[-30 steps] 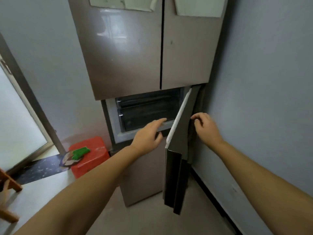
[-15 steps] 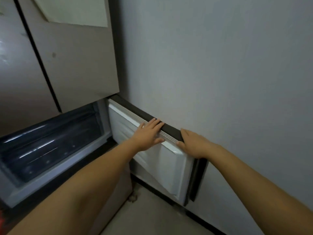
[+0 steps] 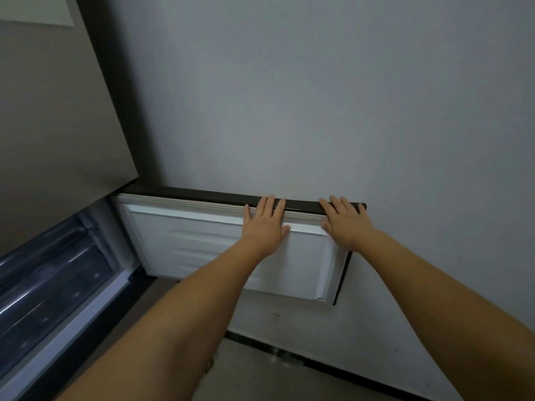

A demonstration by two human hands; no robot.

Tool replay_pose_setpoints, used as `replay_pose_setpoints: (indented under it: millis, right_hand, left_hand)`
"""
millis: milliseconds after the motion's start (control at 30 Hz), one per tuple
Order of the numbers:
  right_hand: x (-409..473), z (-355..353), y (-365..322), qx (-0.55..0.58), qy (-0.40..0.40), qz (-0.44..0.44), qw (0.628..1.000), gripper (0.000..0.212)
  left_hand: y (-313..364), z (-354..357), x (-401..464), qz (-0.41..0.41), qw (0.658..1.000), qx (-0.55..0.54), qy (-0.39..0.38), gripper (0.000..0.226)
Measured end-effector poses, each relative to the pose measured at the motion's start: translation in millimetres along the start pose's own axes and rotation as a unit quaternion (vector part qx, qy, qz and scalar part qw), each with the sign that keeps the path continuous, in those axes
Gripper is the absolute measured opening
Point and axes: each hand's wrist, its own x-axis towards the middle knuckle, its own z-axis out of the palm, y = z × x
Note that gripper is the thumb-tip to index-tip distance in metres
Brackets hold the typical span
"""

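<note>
The grey wall now fills the view, and the fridge's upper door slides off to the left edge. The lower fridge door, only half open a second ago, now stands swung wide. Its dark outer face is close against the wall and its white lining faces us. That leaves the freezer compartment exposed at lower left. The left hand and right hand lie flat on the door's top edge, fingers straight, side by side but not touching, gripping nothing. Opening looks finished; I judge the compartment comes next.
</note>
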Motion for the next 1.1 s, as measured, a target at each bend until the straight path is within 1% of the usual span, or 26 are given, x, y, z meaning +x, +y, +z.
replay_pose_setpoints:
  millis: [100, 267, 333, 400, 467, 533, 600, 667, 700, 733, 800, 833, 900, 967, 1033, 1100]
  right_hand:
    - [11, -1, 0, 0.006, -0.01, 0.015, 1.0, 0.059]
    - [15, -4, 6, 0.004, -0.029, 0.012, 1.0, 0.059]
    - [14, -5, 9, 0.001, -0.026, 0.016, 1.0, 0.059]
    - [12, -6, -1, -0.019, 0.009, -0.005, 1.0, 0.06]
    - [12, -6, -28, -0.024, 0.083, -0.055, 0.995, 0.062]
    - [11, -6, -71, 0.005, 0.144, -0.133, 0.981, 0.06]
    - [4, 0, -129, 0.035, 0.188, -0.245, 0.951, 0.055]
    - [-4, 12, -188, 0.074, 0.22, -0.341, 0.911, 0.047]
    - [-10, 18, -218, 0.083, 0.202, -0.367, 0.904, 0.046]
    - [-14, 25, -241, 0.084, 0.173, -0.378, 0.906, 0.047]
    - [-19, 35, -289, 0.104, 0.113, -0.404, 0.902, 0.044]
    - [-18, 41, -321, 0.132, 0.084, -0.415, 0.896, 0.041]
    - [-14, 46, -354, 0.195, 0.004, -0.395, 0.898, 0.035]
    - [-3, 56, -398, 0.266, -0.088, -0.371, 0.885, 0.033]
    - [11, 65, -441, 0.356, -0.196, -0.336, 0.849, 0.031]
    - [22, 70, -475, 0.445, -0.281, -0.275, 0.805, 0.031]
  left_hand:
    - [0, 0, 11, -0.002, 1.0, -0.003, -0.019, 0.068]
    - [-8, -23, 14, 0.017, 0.997, 0.003, -0.08, 0.068]
    - [-16, -30, -1, 0.004, 0.998, -0.022, -0.053, 0.064]
    - [-31, -32, -30, -0.03, 0.998, -0.061, 0.005, 0.059]
    - [-50, -28, -63, -0.08, 0.99, -0.11, 0.049, 0.055]
    - [-70, -24, -96, -0.156, 0.973, -0.163, 0.056, 0.052]
    - [-96, -20, -135, -0.242, 0.945, -0.217, 0.047, 0.049]
    - [-124, -13, -174, -0.312, 0.914, -0.255, 0.044, 0.043]
    - [-141, -9, -194, -0.349, 0.896, -0.27, 0.047, 0.038]
    - [-155, -6, -209, -0.385, 0.874, -0.293, 0.052, 0.033]
    - [-186, 1, -241, -0.453, 0.81, -0.364, 0.08, 0.028]
    - [-207, 3, -258, -0.488, 0.763, -0.412, 0.098, 0.029]
    - [-231, 6, -275, -0.535, 0.668, -0.502, 0.128, 0.031]
    - [-266, 16, -290, -0.573, 0.584, -0.545, 0.185, 0.028]
    - [-300, 24, -296, -0.587, 0.493, -0.589, 0.257, 0.018]
    - [-329, 31, -298, -0.583, 0.403, -0.628, 0.322, 0.019]
